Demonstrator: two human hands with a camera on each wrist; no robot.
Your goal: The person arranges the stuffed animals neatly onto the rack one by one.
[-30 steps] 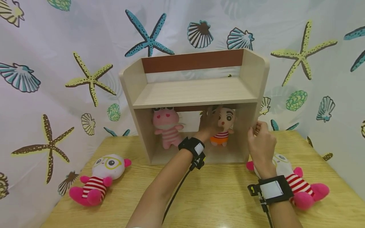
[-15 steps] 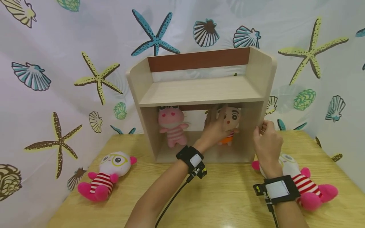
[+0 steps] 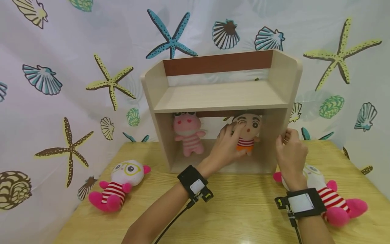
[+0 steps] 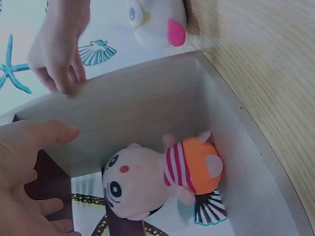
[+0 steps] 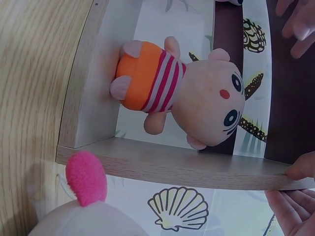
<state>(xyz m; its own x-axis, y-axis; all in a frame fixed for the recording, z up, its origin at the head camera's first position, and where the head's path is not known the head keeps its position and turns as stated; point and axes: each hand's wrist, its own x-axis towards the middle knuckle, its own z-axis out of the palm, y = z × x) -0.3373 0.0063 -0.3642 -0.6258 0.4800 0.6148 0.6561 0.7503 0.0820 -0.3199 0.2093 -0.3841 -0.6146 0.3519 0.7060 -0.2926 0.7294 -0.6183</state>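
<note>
In the lower compartment of a small pale wooden shelf (image 3: 225, 96), a plush doll (image 3: 249, 130) with a striped top and orange shorts stands upright near the right side panel. My left hand (image 3: 226, 144) is in front of it with fingers spread. The left wrist view shows this hand (image 4: 24, 167) apart from the doll (image 4: 140, 182), holding nothing. My right hand (image 3: 291, 149) grips the front edge of the right side panel, thumb inside and fingers outside in the right wrist view. A pink plush toy (image 3: 189, 135) with heart cheeks stands in the compartment's left part.
One plush toy with yellow glasses and red stripes (image 3: 120, 184) lies on the wooden table (image 3: 231, 206) left of the shelf. A similar toy (image 3: 335, 200) lies at right, partly behind my right forearm. A patterned curtain (image 3: 76, 34) hangs behind, and cables trail from both wrist straps.
My left hand has drawn back from the doll's head toward me and lower, uncovering more of the doll. The right hand keeps its hold on the side panel. The head view has turned slightly left.
</note>
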